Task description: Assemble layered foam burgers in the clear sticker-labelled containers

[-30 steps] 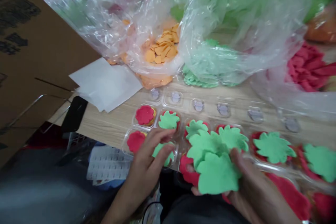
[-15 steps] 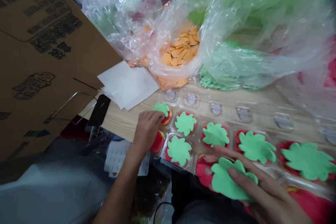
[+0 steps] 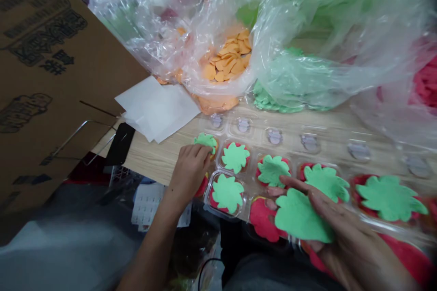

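My left hand (image 3: 189,168) is bent over the far-left compartments, fingers together and tips hidden. It touches or nearly touches a green flower-shaped felt-like piece (image 3: 205,142) lying on top of a filled compartment. In my right hand (image 3: 344,227), a green piece (image 3: 300,216) is gripped between thumb and fingers; whether it is one or a stack I cannot tell. Under that hand a red scalloped piece (image 3: 263,219) shows in a front compartment. Green pieces top several clear plastic boxes (image 3: 205,198), with red layers underneath.
Hinged clear lids (image 3: 275,136) lie open along the back of the boxes. Behind stand plastic bags of orange pieces (image 3: 230,57), green pieces (image 3: 287,86) and red pieces (image 3: 426,82). White sheets (image 3: 155,109), a black phone-like slab (image 3: 120,143) and a cardboard box (image 3: 68,82) are on the left.
The view has shifted slightly, so the scene sits further left. My right thumb has lifted off the face of the green piece, showing more of it. My left hand stays at the same compartment.
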{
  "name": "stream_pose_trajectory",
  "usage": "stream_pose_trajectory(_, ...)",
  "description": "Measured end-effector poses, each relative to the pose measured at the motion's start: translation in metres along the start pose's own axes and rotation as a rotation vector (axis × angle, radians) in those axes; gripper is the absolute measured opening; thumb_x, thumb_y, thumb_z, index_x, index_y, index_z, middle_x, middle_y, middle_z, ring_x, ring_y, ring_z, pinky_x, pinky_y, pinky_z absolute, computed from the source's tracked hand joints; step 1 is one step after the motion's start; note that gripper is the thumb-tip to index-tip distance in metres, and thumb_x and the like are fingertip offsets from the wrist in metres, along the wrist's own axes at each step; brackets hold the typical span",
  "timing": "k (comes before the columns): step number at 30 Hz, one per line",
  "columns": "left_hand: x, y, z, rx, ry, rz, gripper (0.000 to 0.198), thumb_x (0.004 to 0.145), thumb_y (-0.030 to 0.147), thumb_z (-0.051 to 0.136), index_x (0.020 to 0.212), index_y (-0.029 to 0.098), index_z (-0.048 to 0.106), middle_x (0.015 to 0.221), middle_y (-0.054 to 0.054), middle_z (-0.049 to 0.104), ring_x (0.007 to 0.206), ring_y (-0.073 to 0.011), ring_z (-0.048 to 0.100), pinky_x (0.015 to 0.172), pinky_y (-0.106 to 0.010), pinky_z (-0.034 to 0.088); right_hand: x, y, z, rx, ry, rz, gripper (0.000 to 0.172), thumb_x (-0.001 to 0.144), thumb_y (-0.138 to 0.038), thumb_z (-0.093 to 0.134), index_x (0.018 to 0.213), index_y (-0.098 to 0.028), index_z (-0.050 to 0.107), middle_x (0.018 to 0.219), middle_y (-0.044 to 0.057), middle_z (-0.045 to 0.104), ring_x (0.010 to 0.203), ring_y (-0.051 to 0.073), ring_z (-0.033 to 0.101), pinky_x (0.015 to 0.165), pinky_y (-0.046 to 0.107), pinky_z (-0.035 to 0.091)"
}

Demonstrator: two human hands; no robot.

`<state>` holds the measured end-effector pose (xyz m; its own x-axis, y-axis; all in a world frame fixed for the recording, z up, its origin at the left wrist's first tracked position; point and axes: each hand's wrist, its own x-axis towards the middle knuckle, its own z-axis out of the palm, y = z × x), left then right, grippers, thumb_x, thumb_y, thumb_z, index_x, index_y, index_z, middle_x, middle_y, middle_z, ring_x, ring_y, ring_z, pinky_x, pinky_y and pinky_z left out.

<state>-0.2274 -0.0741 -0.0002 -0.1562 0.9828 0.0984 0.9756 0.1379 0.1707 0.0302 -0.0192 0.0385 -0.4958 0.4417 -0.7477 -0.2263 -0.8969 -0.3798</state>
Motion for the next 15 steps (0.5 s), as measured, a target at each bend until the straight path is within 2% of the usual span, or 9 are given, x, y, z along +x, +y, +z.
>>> stream_pose_trajectory(3,-0.008,0.008,-0.005,-0.108,0.039,0.005,0.017,0.083,0.023,0.048,0.096,0.017,0.057,0.095,-0.008,0.06,0.093,-0.0225,0.051,0.086,-0.038,0.038,0.002,0.0,0.0,0.119,-0.09,-0.008,0.038,0.08,-0.043,0.051,0.11,-0.021,0.059,0.102,0.009,0.066,0.092,0.02,0.062,0.077,0.03,0.05)
stream_pose_trajectory(5,-0.015,0.025,-0.013,-0.33,0.051,-0.062,0.019,0.082,0.025,0.05,0.099,0.02,0.057,0.1,-0.007,0.059,0.098,-0.0221,0.051,0.089,-0.037,0.037,0.002,0.0,0.003,0.164,-0.167,-0.002,0.042,0.084,-0.046,0.043,0.112,-0.02,0.058,0.109,0.011,0.063,0.099,0.022,0.059,0.085,0.036,0.046)
stream_pose_trajectory(7,-0.022,0.051,-0.022,-0.684,-0.033,-0.177,0.023,0.084,0.025,0.048,0.105,0.024,0.054,0.103,-0.004,0.06,0.099,-0.0195,0.053,0.087,-0.033,0.041,0.001,0.0,0.008,0.139,-0.209,-0.003,0.043,0.085,-0.048,0.039,0.116,-0.022,0.054,0.116,0.01,0.059,0.103,0.022,0.057,0.089,0.039,0.043)
stream_pose_trajectory(8,-0.024,0.067,-0.026,-0.878,-0.127,-0.226,0.028,0.083,0.025,0.049,0.111,0.026,0.05,0.103,-0.003,0.06,0.096,-0.0177,0.056,0.083,-0.03,0.044,0.0,0.0,0.01,0.102,-0.216,-0.021,0.043,0.085,-0.049,0.038,0.118,-0.025,0.052,0.12,0.008,0.057,0.105,0.022,0.055,0.09,0.041,0.042)
stream_pose_trajectory(10,-0.027,0.096,-0.028,-1.201,-0.337,-0.29,0.045,0.082,0.024,0.052,0.124,0.031,0.037,0.106,-0.001,0.06,0.091,-0.0154,0.059,0.075,-0.026,0.049,-0.002,-0.001,0.012,-0.066,-0.216,-0.098,0.042,0.085,-0.05,0.037,0.122,-0.031,0.047,0.128,0.005,0.05,0.113,0.022,0.049,0.091,0.044,0.04)
stream_pose_trajectory(11,-0.027,0.107,-0.026,-1.287,-0.398,-0.315,0.053,0.081,0.023,0.053,0.128,0.033,0.03,0.107,-0.001,0.06,0.089,-0.0149,0.06,0.072,-0.025,0.05,-0.003,-0.002,0.01,-0.209,-0.212,-0.161,0.042,0.085,-0.049,0.039,0.123,-0.033,0.045,0.132,0.003,0.045,0.118,0.022,0.044,0.094,0.044,0.038)
stream_pose_trajectory(12,-0.027,0.114,-0.023,-1.303,-0.399,-0.335,0.056,0.081,0.022,0.054,0.129,0.033,0.028,0.108,-0.001,0.06,0.09,-0.015,0.06,0.073,-0.025,0.05,-0.004,-0.004,0.008,-0.382,-0.202,-0.239,0.042,0.084,-0.047,0.043,0.124,-0.035,0.043,0.134,0.001,0.042,0.121,0.022,0.039,0.096,0.043,0.036)
stream_pose_trajectory(13,-0.027,0.118,-0.019,-1.246,-0.341,-0.336,0.053,0.081,0.021,0.053,0.128,0.032,0.03,0.109,-0.002,0.06,0.092,-0.0152,0.059,0.076,-0.027,0.049,-0.004,-0.006,0.003,-0.568,-0.184,-0.33,0.041,0.083,-0.043,0.047,0.124,-0.036,0.043,0.134,-0.001,0.042,0.123,0.021,0.037,0.098,0.041,0.035)
stream_pose_trajectory(15,-0.027,0.115,-0.01,-0.997,-0.156,-0.219,0.038,0.083,0.018,0.051,0.119,0.029,0.044,0.107,-0.001,0.061,0.098,-0.0161,0.056,0.084,-0.031,0.045,-0.002,-0.009,-0.009,-0.917,-0.147,-0.518,0.037,0.082,-0.033,0.052,0.119,-0.037,0.048,0.125,-0.003,0.052,0.117,0.019,0.045,0.095,0.036,0.038)
